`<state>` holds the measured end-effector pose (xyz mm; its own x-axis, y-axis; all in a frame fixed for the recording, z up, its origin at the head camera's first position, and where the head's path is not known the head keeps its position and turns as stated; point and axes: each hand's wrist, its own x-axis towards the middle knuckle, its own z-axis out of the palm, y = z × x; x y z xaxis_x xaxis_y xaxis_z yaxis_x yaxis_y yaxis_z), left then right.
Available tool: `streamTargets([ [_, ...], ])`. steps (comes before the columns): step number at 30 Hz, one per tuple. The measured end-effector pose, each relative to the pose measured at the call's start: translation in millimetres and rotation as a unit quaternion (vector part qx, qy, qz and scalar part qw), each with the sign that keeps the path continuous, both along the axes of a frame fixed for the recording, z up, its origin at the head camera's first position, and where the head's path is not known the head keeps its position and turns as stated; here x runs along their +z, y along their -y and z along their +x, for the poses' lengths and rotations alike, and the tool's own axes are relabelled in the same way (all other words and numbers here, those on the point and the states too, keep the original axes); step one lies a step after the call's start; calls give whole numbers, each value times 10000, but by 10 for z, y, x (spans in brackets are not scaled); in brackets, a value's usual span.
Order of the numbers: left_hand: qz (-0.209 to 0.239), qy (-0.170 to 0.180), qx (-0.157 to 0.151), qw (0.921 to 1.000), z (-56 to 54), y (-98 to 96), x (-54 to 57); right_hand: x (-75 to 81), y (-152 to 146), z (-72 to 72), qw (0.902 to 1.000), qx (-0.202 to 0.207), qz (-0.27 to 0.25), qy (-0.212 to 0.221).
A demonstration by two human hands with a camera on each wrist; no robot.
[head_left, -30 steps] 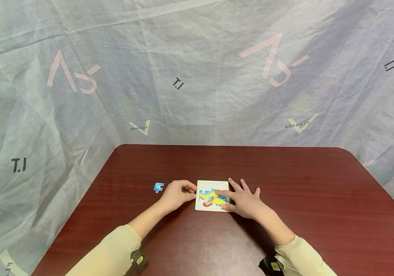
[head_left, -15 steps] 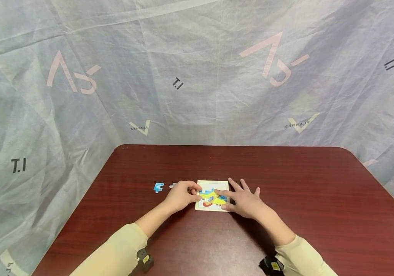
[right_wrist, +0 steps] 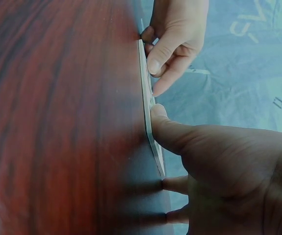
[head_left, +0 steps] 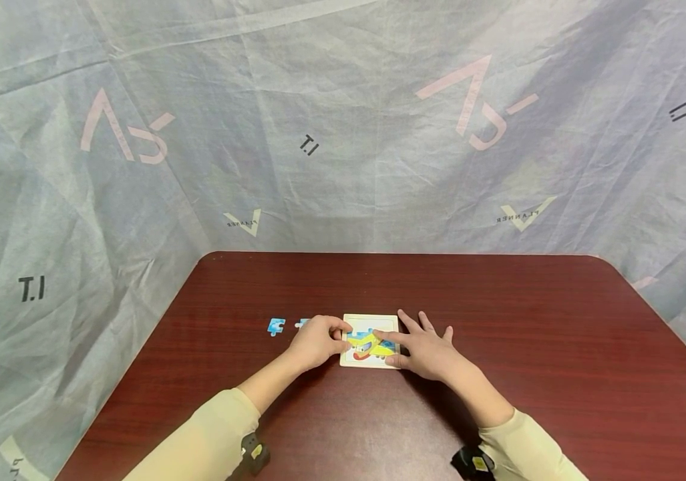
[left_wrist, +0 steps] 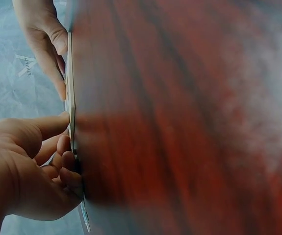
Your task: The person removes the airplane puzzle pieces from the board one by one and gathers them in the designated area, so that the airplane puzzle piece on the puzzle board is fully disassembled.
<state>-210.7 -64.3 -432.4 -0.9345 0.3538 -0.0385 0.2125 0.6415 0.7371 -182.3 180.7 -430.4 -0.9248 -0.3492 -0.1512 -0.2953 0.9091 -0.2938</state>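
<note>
A small square jigsaw puzzle in a pale wooden frame (head_left: pixel 370 364) lies on the table, showing a yellow plane with a red nose on blue. My left hand (head_left: pixel 314 342) reaches over its left edge; thumb and forefinger pinch a puzzle piece there, mostly hidden by the fingers. My right hand (head_left: pixel 433 354) rests on the puzzle's right side, forefinger and thumb on the picture and the other fingers spread over the table. Both wrist views show the frame (left_wrist: pixel 70 83) edge-on, with the left thumb (right_wrist: pixel 154 66) at its surface.
A loose blue puzzle piece (head_left: pixel 276 326) lies left of the left hand. Beside it, another piece (head_left: pixel 301 323) is partly covered by that hand. The dark red wooden table (head_left: pixel 499 294) extends around, with a grey printed cloth (head_left: pixel 343 167) behind.
My left hand has moved slightly right, from beside the frame onto its left edge, uncovering part of a second loose piece. The right hand has stayed in place.
</note>
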Motion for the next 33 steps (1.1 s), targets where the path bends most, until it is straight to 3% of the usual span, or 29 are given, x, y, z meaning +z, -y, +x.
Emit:
streamTargets([
  [10, -167, -45, -39, 9998, -12, -36, 25, 16, 3, 1, 10000, -2, 40, 24],
  [23, -34, -316, -131, 9994, 0, -14, -21, 3, 0, 7, 10000, -1, 16, 25],
  [33, 281, -441, 64, 9986, -4, -8, -9, 5, -5, 5, 10000, -4, 11, 18],
])
